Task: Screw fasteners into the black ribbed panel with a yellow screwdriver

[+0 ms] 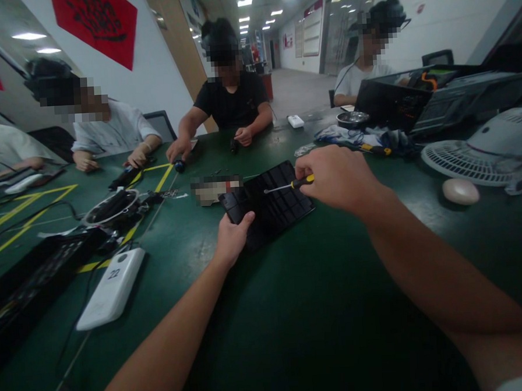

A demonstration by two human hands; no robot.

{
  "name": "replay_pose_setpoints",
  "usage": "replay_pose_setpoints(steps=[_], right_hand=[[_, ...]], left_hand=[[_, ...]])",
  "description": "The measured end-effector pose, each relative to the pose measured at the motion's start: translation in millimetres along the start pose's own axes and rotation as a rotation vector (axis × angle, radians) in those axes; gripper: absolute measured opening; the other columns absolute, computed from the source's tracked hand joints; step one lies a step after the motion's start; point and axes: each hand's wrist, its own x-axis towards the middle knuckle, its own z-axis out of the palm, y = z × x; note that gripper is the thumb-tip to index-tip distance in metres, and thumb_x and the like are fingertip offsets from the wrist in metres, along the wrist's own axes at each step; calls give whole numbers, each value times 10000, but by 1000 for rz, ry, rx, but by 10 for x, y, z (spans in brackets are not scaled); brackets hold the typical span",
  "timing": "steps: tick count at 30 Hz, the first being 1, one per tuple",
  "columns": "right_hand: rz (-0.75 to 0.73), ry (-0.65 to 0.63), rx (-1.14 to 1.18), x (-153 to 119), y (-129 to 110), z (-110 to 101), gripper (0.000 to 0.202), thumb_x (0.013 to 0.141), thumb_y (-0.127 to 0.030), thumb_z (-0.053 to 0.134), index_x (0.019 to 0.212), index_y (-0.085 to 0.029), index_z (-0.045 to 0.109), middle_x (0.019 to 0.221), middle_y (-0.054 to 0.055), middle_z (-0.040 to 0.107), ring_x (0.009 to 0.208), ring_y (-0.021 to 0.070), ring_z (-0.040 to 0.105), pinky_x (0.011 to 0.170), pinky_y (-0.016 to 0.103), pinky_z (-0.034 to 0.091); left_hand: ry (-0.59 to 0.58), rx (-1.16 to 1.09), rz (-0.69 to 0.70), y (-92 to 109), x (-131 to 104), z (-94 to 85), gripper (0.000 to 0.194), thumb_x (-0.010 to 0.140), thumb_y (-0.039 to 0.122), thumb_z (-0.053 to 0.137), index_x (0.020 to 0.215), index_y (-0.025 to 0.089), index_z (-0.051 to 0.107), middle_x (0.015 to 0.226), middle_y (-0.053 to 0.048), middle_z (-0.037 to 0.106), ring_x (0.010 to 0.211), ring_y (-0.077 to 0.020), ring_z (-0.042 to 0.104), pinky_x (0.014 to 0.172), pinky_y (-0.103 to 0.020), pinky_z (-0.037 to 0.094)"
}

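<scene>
A black compartmented tray (277,209) lies slightly turned on the green table in front of me. My left hand (234,236) grips its near left edge, thumb on top and fingers beneath. My right hand (341,176) is closed around the yellow and black handle of a screwdriver (297,183). The metal shaft points left over the tray, its tip above the middle compartments. Whether the tip touches anything is too small to tell. A small beige and red item (212,191), partly blurred, sits just beyond the tray's left corner.
On the green table (337,308), a white power bank (112,288) and black bin (38,277) lie left. A white fan (486,146), a computer mouse (461,191) and crumpled cloth (349,137) are right. Several people sit across; one person's hand (180,151) touches a small dark object.
</scene>
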Motion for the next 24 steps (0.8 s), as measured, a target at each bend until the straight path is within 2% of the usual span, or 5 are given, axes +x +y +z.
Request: replay_pose_setpoints(steps=[10, 17, 24], right_hand=[[-10, 5, -24, -11, -28, 7, 232, 872, -247, 721, 1073, -284, 831, 1136, 93, 809, 1072, 368, 727, 798, 437, 495], [28, -13, -21, -2, -26, -6, 281, 881, -314, 695, 1094, -278, 875, 1089, 110, 825, 1010, 341, 732, 786, 424, 508], [59, -39, -40, 17, -46, -7, 298, 959, -419, 657, 1035, -247, 889, 1090, 133, 831, 1005, 343, 739, 791, 432, 526]], left_hand=[[-1, -27, -7, -18, 6, 7, 554, 712, 463, 956, 1141, 173, 762, 1133, -140, 826, 1105, -345, 782, 1078, -538, 596], [2, -10, -12, 39, -17, 27, 566, 703, 470, 954, 1143, 165, 769, 1132, -138, 830, 1100, -340, 781, 1094, -541, 585], [5, -23, 3, 30, -29, 37, 527, 719, 445, 947, 1132, 169, 770, 1144, -140, 828, 1093, -337, 782, 1078, -530, 596]])
